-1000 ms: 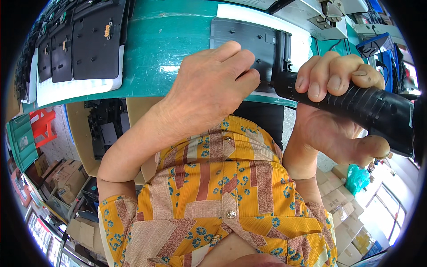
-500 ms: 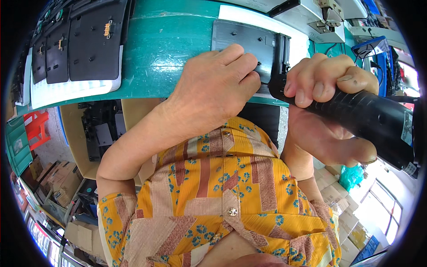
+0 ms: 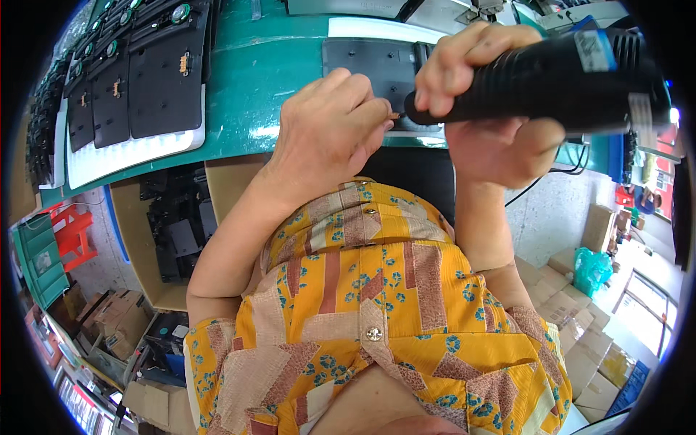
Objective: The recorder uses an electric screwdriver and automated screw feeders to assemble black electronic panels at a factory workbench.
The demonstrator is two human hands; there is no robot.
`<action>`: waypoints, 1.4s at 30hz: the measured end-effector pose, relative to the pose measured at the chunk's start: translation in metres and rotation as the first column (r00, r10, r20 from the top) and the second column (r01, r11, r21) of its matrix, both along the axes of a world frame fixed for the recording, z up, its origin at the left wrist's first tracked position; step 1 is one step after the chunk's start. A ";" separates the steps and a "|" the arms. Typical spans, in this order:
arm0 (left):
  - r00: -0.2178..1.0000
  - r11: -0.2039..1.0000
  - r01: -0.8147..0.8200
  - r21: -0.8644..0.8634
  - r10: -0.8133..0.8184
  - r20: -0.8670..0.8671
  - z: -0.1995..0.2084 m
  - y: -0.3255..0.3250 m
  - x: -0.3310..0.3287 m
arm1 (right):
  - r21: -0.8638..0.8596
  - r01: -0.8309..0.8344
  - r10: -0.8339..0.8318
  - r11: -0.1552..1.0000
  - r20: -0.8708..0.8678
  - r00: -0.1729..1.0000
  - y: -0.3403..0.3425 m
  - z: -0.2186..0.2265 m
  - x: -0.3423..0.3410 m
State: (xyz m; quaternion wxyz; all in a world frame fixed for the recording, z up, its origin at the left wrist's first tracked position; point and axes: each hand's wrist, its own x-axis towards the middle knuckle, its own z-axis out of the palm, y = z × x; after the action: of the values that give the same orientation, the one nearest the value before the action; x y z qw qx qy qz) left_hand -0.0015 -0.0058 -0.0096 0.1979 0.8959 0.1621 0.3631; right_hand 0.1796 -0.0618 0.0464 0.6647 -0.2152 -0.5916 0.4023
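In my right hand [image 3: 486, 101] is a black electric screwdriver [image 3: 551, 76]. The tool lies nearly level, its narrow nose toward my left hand and its thick end out to the right. My left hand [image 3: 330, 116] is closed in a pinch, with a tiny copper-coloured piece [image 3: 394, 116] showing at the fingertips, just short of the tool's nose. Beneath and behind both hands, a flat black plastic panel [image 3: 362, 61] rests on the bench, partly covered by them. The screwdriver's tip is hidden or too small to make out.
Several black panels [image 3: 165, 90] with copper-coloured contacts stand in a row on white sheeting at the left of the green bench [image 3: 246, 87]. Below the bench edge is a cardboard box [image 3: 130, 217] of black parts. Cables hang at the right.
My right hand has raised and levelled the screwdriver, whose thick end pointed down to the right. My left hand has shifted slightly left, and the copper-coloured piece now shows. The view has shifted too.
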 end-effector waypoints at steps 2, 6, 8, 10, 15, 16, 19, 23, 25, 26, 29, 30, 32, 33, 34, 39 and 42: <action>0.998 1.000 0.005 -0.008 -0.004 0.061 0.001 -0.001 0.001 | 0.007 -0.007 0.008 1.000 -0.080 0.997 -0.004 -0.003 0.009; 0.999 1.000 -0.013 -0.005 0.013 0.038 0.000 -0.002 0.003 | -0.098 0.149 -0.163 0.984 -0.157 0.974 -0.013 0.002 -0.007; 0.997 1.000 -0.019 -0.005 0.019 0.074 -0.001 -0.001 0.005 | -0.278 0.386 -0.426 0.880 -0.103 0.899 -0.019 0.017 -0.028; 0.998 1.000 -0.014 0.001 0.014 0.062 -0.002 0.000 0.004 | -0.286 0.397 -0.438 0.872 -0.097 0.894 -0.019 0.021 -0.033; 0.996 1.000 -0.007 -0.006 0.007 0.085 -0.003 -0.002 0.002 | -0.306 0.406 -0.451 0.861 -0.094 0.887 -0.015 0.015 -0.028; 0.997 1.000 -0.005 0.007 0.005 0.073 -0.002 -0.003 0.001 | -0.133 0.242 -0.253 0.961 -0.073 0.965 -0.009 0.002 -0.008; 0.998 0.999 -0.019 0.030 0.017 0.065 -0.007 -0.008 0.002 | 0.021 0.049 -0.049 0.999 0.006 0.999 -0.008 -0.004 -0.002; 0.999 0.999 -0.037 0.015 0.037 0.040 -0.012 -0.011 0.000 | -0.052 0.101 -0.098 0.993 0.066 0.993 -0.011 -0.006 -0.011; 0.998 1.000 -0.027 -0.014 0.028 0.059 -0.011 -0.008 0.001 | -0.080 0.159 -0.150 0.984 0.104 0.983 -0.009 0.001 -0.015; 0.998 0.999 -0.018 -0.033 0.020 0.067 -0.010 -0.005 0.002 | -0.099 0.215 -0.201 0.972 0.129 0.971 -0.008 0.002 -0.017; 0.992 0.998 0.004 -0.063 0.004 0.129 -0.012 0.004 0.010 | -0.135 0.377 -0.346 0.916 0.205 0.915 -0.007 0.001 -0.027; 0.989 0.998 0.001 -0.058 0.008 0.148 -0.012 0.007 0.013 | -0.128 0.427 -0.392 0.895 0.233 0.890 -0.007 0.005 -0.030; 0.994 1.000 0.015 -0.024 -0.013 0.104 -0.006 0.010 0.017 | -0.189 0.583 -0.516 0.790 0.307 0.799 -0.014 0.027 -0.043; 0.991 1.000 0.020 0.008 -0.021 0.132 0.001 0.011 0.014 | -0.147 0.591 -0.530 0.793 0.313 0.788 -0.012 0.033 -0.048; 0.997 1.000 -0.005 -0.001 0.005 0.082 0.005 0.011 0.003 | -0.142 0.549 -0.506 0.824 0.252 0.825 -0.010 0.029 -0.054; 0.992 0.997 -0.006 0.075 -0.003 0.124 -0.014 -0.007 0.004 | -0.158 0.380 -0.377 0.911 0.049 0.925 -0.035 -0.055 -0.013; 0.997 0.997 -0.020 0.079 0.014 0.073 -0.009 -0.023 -0.006 | -0.171 0.512 -0.536 0.842 -0.152 0.831 -0.032 -0.020 -0.054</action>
State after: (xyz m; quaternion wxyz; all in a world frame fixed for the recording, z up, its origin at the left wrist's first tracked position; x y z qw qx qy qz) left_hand -0.0075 -0.0284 -0.0191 0.1647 0.8879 0.1479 0.4033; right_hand 0.1253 -0.0938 0.0261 0.7893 -0.3694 -0.4164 0.2592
